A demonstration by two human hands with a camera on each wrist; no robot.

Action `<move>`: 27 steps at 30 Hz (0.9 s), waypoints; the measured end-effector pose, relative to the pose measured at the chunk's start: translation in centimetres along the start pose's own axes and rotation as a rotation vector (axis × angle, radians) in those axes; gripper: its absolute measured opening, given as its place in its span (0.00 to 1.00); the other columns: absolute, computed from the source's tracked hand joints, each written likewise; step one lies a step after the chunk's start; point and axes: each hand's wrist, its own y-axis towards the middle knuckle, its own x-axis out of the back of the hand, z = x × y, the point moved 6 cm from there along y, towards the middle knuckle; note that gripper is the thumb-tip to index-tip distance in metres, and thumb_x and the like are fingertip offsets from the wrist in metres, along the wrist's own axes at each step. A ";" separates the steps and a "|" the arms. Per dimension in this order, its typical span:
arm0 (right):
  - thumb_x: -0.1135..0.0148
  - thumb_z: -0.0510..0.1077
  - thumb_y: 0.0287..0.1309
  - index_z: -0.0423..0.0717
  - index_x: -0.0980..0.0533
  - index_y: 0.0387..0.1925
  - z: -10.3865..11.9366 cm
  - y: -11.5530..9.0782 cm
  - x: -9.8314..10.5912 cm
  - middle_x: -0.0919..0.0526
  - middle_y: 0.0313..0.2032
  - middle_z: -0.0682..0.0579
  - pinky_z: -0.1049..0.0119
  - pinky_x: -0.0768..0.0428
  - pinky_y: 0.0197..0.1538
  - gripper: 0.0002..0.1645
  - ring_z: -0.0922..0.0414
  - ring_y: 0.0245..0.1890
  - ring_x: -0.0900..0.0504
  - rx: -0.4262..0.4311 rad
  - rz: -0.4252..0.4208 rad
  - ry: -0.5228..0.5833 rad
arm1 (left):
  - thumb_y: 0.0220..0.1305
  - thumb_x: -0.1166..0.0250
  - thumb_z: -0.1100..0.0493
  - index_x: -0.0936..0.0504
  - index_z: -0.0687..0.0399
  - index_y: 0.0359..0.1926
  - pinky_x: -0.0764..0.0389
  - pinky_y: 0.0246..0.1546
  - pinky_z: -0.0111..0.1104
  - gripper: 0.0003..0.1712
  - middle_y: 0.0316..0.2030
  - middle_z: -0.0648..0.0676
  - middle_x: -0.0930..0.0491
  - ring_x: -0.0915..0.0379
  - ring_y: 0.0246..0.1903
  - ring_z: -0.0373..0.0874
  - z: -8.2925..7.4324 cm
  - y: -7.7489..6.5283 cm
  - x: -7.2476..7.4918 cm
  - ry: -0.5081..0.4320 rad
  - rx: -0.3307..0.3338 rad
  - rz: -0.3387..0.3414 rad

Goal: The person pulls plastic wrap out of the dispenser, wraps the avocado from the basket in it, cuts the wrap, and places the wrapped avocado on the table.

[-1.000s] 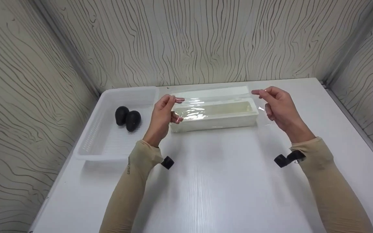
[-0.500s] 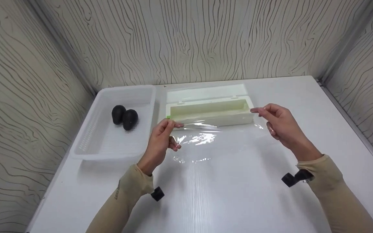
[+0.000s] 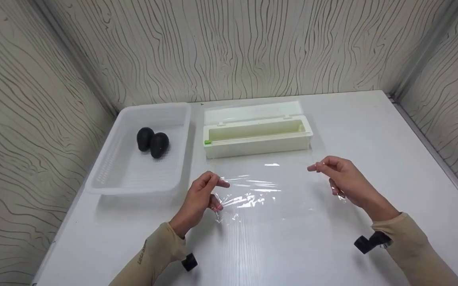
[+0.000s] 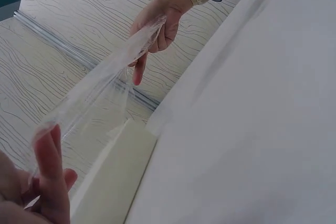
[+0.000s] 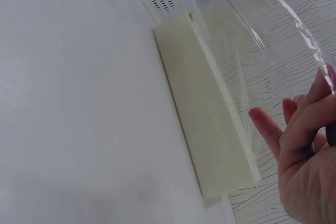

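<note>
A sheet of clear plastic wrap [image 3: 253,190] is stretched between my two hands above the table. My left hand [image 3: 199,198] pinches its left side between thumb and finger. My right hand [image 3: 348,182] pinches the other side, seen also in the left wrist view. Behind the hands sits a long white wrap dispenser box [image 3: 259,147], its lid [image 3: 253,112] tipped back and a green slider [image 3: 208,142] at its left front corner. The wrap seems to trail back toward the box's front edge; its transparency hides exactly where it ends.
To the left stands a white plastic basket [image 3: 133,191]. Two dark egg-shaped fruits, perhaps avocados [image 3: 159,145], lie in it side by side. The white table [image 3: 276,254] meets wood-patterned panels [image 3: 229,47] at the back and sides.
Both hands have come toward me and away from the box, drawing the plastic wrap with them. The box opening and its green slider now show more plainly. Basket and fruits have stayed put.
</note>
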 end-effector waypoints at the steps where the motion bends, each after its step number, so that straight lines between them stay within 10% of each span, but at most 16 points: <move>1: 0.42 0.52 0.76 0.43 0.24 0.41 -0.4 0.0 -0.2 0.11 0.52 0.57 0.76 0.33 0.15 0.16 0.66 0.11 0.34 -0.010 0.017 -0.001 | 0.82 0.48 0.50 0.25 0.63 0.50 0.18 0.21 0.27 0.18 0.52 0.62 0.16 0.25 0.16 0.37 0.5 -0.1 0.0 0.008 0.014 0.002; 17: 0.42 0.50 0.76 0.34 0.25 0.42 -5.1 0.0 -1.7 0.12 0.37 0.47 0.72 0.26 0.19 0.19 0.59 0.16 0.19 -0.136 0.199 -0.165 | 0.80 0.46 0.59 0.24 0.67 0.45 0.13 0.23 0.35 0.13 0.37 0.62 0.16 0.20 0.17 0.41 4.2 -0.2 0.6 0.186 0.154 0.026; 27: 0.35 0.47 0.69 0.40 0.22 0.41 -4.6 0.1 -0.7 0.16 0.30 0.49 0.62 0.18 0.23 0.13 0.56 0.17 0.19 -0.139 0.148 -0.402 | 0.72 0.36 0.57 0.21 0.60 0.35 0.18 0.23 0.32 0.10 0.25 0.54 0.18 0.20 0.18 0.42 3.6 -0.5 1.8 0.597 0.156 0.052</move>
